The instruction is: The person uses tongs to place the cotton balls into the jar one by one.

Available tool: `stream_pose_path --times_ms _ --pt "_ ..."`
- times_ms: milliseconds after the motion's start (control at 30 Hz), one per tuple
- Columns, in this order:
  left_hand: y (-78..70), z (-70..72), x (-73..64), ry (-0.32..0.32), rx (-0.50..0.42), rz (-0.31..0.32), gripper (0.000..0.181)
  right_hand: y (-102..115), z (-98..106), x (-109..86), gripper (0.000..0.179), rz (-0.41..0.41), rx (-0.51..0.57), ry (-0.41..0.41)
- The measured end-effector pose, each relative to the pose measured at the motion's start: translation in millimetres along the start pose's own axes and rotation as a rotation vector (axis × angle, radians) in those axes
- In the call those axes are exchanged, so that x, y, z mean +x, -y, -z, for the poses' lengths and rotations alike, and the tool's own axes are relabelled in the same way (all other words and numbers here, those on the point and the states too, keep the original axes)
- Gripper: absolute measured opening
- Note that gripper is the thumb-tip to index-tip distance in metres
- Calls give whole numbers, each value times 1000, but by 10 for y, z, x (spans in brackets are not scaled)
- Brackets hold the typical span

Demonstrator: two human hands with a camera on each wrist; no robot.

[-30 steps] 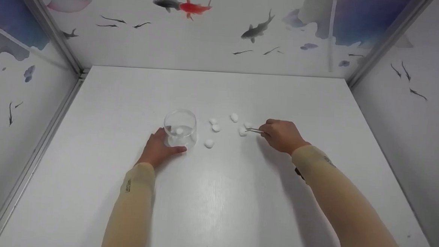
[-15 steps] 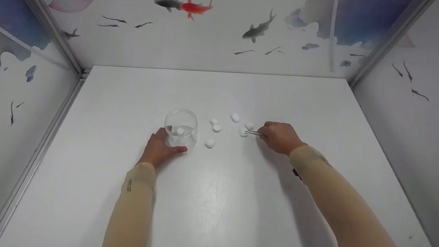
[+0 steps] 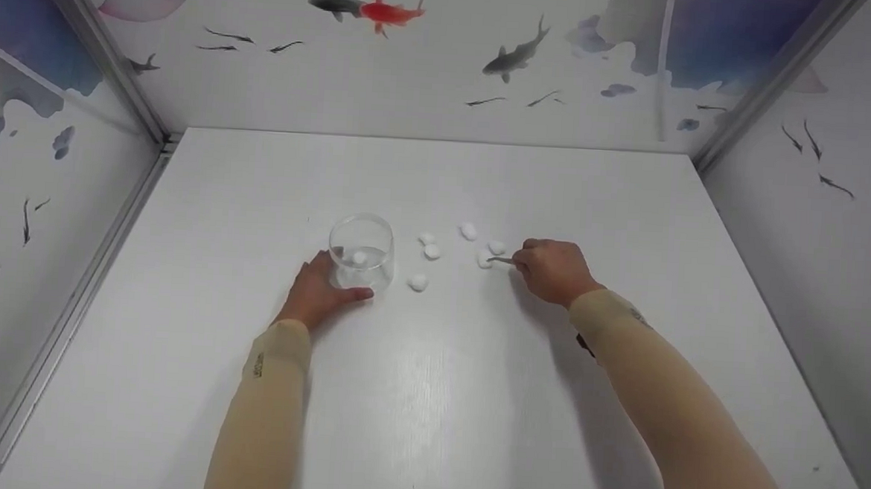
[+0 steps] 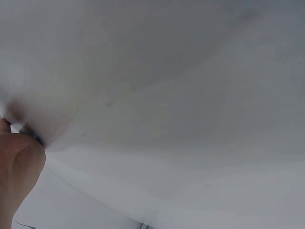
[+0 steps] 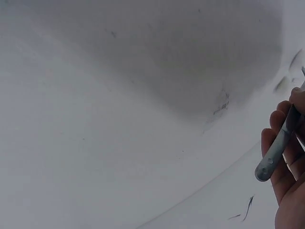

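Observation:
In the head view a clear glass jar (image 3: 360, 270) stands upright on the white table, with one white cotton ball (image 3: 360, 258) inside. My left hand (image 3: 320, 292) holds the jar low down, thumb in front and fingers along its left side. To the right, my right hand (image 3: 557, 269) pinches metal tweezers (image 3: 502, 260), whose tips point left and meet at a cotton ball (image 3: 484, 261) on the table. The right wrist view shows the rounded tail of the tweezers (image 5: 274, 160) lying across the fingers. Only part of the left hand (image 4: 19, 167) enters the left wrist view.
Several more cotton balls lie between the hands: one (image 3: 496, 248) right behind the tweezers, one (image 3: 468, 231) farther back, a pair (image 3: 432, 252) beside the jar and one (image 3: 418, 282) nearer me. Printed panels (image 3: 429, 88) enclose the table (image 3: 428, 393) at the back and sides.
The tweezers' tips, spread a second ago, have come together at the cotton ball. My right hand has shifted slightly left relative to the table. The left hand stays on the jar.

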State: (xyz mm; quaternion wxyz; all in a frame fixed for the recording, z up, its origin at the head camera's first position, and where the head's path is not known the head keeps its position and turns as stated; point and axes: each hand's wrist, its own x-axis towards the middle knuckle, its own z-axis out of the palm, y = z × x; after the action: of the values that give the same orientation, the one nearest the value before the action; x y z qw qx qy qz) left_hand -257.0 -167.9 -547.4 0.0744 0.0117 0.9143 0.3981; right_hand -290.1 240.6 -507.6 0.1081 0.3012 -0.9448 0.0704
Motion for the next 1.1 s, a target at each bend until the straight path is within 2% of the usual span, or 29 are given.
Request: stream_pose_path --times_ms 167,333,533,867,1100 --pt "-12 0 -5 3 -14 10 108 -32 15 -26 9 25 -18 -54" --pt "-10 2 -4 12 -12 32 110 -49 87 -47 10 20 -1 -72" --pt "6 0 3 12 -11 19 111 12 181 6 10 51 10 -105" --pt "-1 8 -25 9 -12 -9 108 312 245 244 11 94 53 -133" --pt "-23 10 -30 7 -7 -1 109 599 344 508 12 114 84 -186"
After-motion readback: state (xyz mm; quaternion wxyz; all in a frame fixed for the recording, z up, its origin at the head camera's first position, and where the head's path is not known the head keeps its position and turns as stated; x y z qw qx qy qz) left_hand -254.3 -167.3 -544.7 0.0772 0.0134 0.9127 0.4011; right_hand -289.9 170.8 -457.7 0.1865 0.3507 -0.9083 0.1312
